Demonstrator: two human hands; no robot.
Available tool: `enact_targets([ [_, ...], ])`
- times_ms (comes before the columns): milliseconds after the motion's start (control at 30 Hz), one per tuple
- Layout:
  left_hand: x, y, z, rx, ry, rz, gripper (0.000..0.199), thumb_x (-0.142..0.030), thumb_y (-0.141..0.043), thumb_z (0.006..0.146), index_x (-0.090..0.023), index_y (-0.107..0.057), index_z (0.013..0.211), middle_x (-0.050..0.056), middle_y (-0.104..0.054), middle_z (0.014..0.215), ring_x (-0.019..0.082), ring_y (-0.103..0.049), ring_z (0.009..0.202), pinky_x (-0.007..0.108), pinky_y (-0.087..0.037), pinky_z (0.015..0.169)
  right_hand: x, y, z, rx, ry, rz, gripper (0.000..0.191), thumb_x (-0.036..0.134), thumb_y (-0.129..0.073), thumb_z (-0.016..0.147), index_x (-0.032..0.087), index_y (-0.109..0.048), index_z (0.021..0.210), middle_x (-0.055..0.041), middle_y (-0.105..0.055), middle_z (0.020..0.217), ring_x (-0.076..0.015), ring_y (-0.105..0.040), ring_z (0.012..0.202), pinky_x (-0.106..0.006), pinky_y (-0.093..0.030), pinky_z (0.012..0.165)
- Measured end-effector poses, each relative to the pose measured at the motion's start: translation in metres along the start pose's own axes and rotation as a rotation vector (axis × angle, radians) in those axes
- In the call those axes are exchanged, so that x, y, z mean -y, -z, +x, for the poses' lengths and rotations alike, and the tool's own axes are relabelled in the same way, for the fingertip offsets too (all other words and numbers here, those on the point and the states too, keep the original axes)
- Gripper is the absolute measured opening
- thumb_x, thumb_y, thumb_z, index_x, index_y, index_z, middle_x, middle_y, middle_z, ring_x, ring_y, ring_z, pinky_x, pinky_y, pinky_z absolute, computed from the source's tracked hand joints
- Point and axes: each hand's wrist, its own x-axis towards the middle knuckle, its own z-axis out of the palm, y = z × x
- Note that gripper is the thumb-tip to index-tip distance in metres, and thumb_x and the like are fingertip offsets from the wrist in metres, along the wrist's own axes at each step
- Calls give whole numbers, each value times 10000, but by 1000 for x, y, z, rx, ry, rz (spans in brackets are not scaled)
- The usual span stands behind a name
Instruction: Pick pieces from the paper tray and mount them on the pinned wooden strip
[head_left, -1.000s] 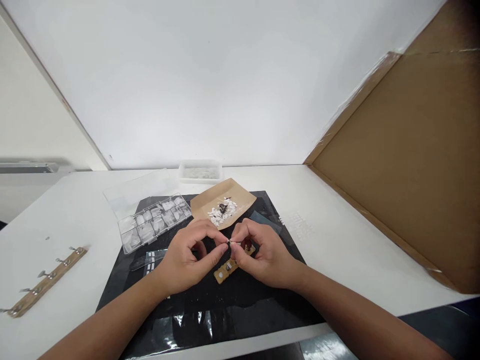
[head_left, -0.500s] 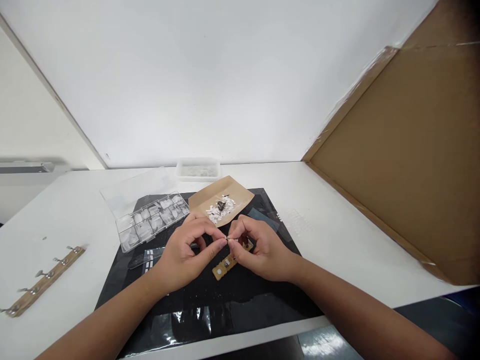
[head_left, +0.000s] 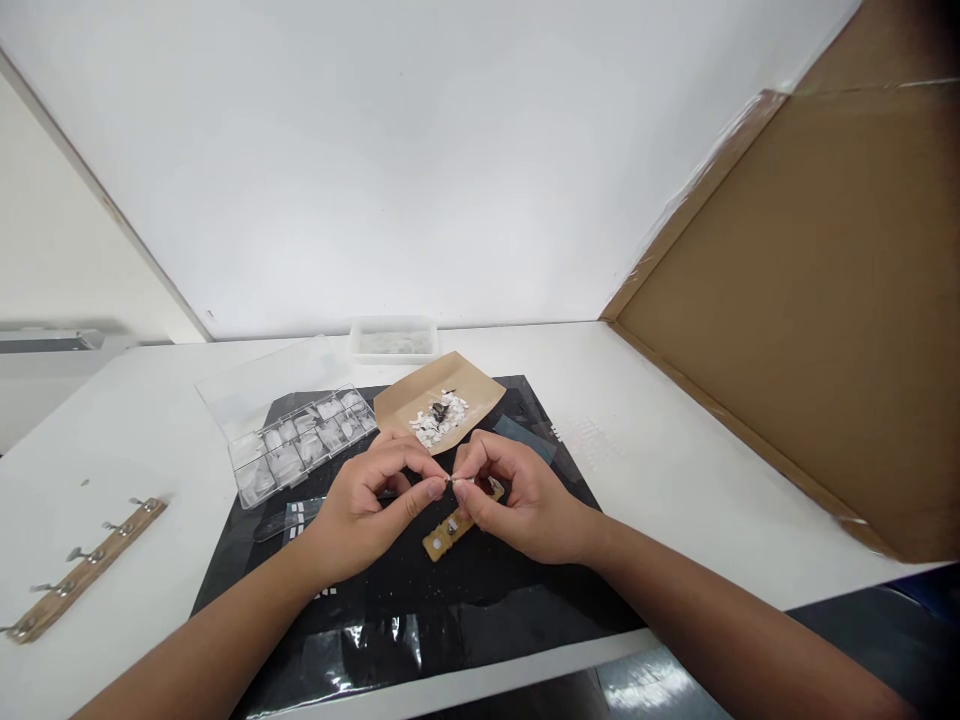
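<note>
My left hand (head_left: 375, 505) and my right hand (head_left: 521, 495) meet fingertip to fingertip over the black mat (head_left: 420, 610). Each pinches thumb against index finger on something tiny between them, too small to name. Partly under my right hand lies a short tan wooden strip (head_left: 437, 543) with small pale and metallic pieces on it. Just beyond the hands is a brown paper tray (head_left: 405, 396) holding white bits and a dark clump. To the left, a clear compartment box (head_left: 289, 450) of translucent pieces stands with its lid open.
A wooden bar with metal clips (head_left: 90, 570) lies at the left. A translucent tub (head_left: 394, 341) stands by the back wall. Cardboard (head_left: 787, 300) rises at the right. A blue-grey sheet (head_left: 525, 438) and small white pieces (head_left: 592, 440) lie right of the paper tray.
The whole view has shifted slightly. Both hands keep their pinches, and the fingertips show a slightly wider gap between them.
</note>
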Motion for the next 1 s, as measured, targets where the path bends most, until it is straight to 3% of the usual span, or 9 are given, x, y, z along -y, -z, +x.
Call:
enact_targets([
  [267,0,1,-1,-7,20,-91,171,-329,-671,998,-188,-762,964,66,-650,843,167,-572,801,235,-462,585,1,5,1,51,-54,107,232,419,-656,1008,197,-600,974,9,-675,759,-88,-579,583,-208,-479,531],
  [433,-2,1,-2,19,17,-146,167,-312,-676,996,-187,-771,942,67,-656,832,162,-563,798,235,-467,597,-4,9,4,62,-13,121,229,404,-671,1003,190,-673,1082,1,-709,757,-103,-622,599,-221,-531,555],
  [567,-5,-1,-2,10,43,-185,166,-316,-677,995,-192,-771,936,63,-652,831,155,-558,789,216,-446,560,-6,12,7,61,109,-47,172,334,-627,1032,227,-718,1131,-14,-738,831,-131,-678,687,-250,-550,618],
  [700,-6,-2,-1,-11,95,-199,194,-353,-686,986,-184,-763,931,60,-641,837,147,-560,762,206,-441,530,-5,15,11,-29,313,-330,163,274,-655,1018,268,-758,1144,-16,-762,876,-161,-690,799,-297,-539,745],
  [1000,-7,-5,-2,-27,182,-122,278,-433,-680,977,-173,-738,897,48,-632,838,131,-541,714,218,-459,545,-10,15,15,-106,531,-531,134,301,-709,995,224,-772,1084,-25,-742,866,-141,-676,762,-290,-501,725],
])
